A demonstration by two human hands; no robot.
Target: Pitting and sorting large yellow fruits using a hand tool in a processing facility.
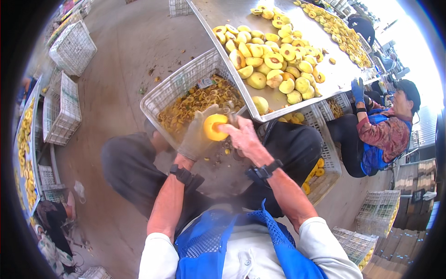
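My left hand [195, 139], in a pale work glove, holds a yellow peach half [210, 127] with its cut face up. My bare right hand [245, 136] is at the fruit, a fingertip or thumb touching the hollow in its middle. The other right fingers are curled; whether a small tool is among them I cannot tell. Beyond both hands stands a white plastic crate [181, 78] filled partly with peach pits and scraps [198, 101]. A plastic wrapper [206, 83] lies on them. Many cut peach halves [273, 61] are heaped on the metal table [331, 82] at upper right.
Another crate [331, 171] with peach halves [315, 171] stands by my right knee. A co-worker [379, 129] in a blue apron sits at right, one gloved hand at the table edge. Crates [62, 108] stand at left, others [378, 212] at lower right. Scraps litter the floor [118, 52].
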